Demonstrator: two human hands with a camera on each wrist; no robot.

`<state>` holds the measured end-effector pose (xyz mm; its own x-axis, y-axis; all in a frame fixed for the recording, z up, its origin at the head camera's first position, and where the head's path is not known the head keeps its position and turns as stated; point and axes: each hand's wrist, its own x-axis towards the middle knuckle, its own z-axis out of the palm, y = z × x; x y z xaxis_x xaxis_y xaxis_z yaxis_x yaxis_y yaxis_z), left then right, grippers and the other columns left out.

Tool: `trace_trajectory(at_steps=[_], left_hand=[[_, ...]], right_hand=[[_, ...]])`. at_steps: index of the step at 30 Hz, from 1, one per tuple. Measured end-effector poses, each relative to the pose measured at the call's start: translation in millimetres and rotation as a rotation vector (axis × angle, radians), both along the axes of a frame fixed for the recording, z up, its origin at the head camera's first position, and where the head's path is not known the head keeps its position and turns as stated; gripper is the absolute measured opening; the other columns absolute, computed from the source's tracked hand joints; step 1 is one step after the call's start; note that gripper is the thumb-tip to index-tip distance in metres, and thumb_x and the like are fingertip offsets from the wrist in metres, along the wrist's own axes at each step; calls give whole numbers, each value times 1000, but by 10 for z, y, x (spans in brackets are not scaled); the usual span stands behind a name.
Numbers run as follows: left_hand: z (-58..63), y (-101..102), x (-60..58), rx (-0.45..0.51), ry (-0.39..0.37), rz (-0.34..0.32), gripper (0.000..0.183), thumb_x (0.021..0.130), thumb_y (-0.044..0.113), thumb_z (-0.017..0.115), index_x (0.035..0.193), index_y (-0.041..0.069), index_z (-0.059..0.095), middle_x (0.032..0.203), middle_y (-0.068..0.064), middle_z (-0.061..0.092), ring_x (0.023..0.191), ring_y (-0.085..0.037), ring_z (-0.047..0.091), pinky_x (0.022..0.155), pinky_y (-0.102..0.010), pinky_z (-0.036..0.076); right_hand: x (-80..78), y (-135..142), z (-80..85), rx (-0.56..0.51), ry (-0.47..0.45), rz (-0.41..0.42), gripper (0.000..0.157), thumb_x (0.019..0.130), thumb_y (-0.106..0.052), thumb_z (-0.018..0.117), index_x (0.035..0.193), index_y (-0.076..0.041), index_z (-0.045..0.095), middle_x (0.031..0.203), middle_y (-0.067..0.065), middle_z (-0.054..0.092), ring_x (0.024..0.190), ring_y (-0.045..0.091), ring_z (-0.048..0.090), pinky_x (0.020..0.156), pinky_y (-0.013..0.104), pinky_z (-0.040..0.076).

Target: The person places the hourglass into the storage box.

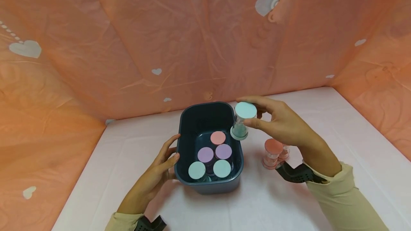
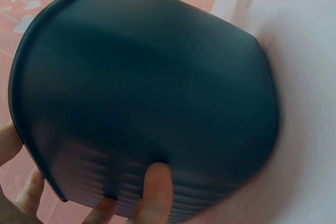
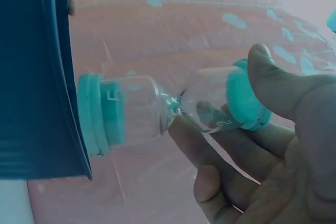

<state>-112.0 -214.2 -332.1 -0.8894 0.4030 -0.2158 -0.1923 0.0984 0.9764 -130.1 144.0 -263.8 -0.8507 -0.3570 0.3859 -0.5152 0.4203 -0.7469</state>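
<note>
My right hand [image 1: 282, 122] pinches a mint-capped hourglass [image 1: 245, 110] by its upper cap, between thumb and fingers. It hangs upright, its lower cap overlapping the right rim of a dark blue bin [image 1: 210, 188]. In the right wrist view the glass waist of the hourglass [image 3: 173, 103] shows between its two caps. My left hand [image 1: 157, 172] touches the bin's left side with spread fingers, its fingertips against the wall [image 2: 152, 98] in the left wrist view. Inside the bin stand several hourglasses: one pink-capped [image 1: 218, 137], two purple-capped [image 1: 205, 154] and two mint-capped [image 1: 197, 170].
Pink-capped hourglasses [image 1: 273, 147] stand on the white table [image 1: 257, 206] right of the bin, below my right forearm and partly hidden. An orange sheet with pale hearts [image 1: 192, 38] rises behind the table and along both sides.
</note>
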Motion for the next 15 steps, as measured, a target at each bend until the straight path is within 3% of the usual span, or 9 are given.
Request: trace_trajectory(at_steps=[15], left_hand=[[8,-25,16,-5,3,-5,59,104,30,49,155,37,20,151,-18,22,140,-45,25,95,-54,47]], right_hand=[[-5,-351,-94,-23,-35,106,51,88,-23,77,135,-26,59,99,-7,65,91,14,59,78,26,48]])
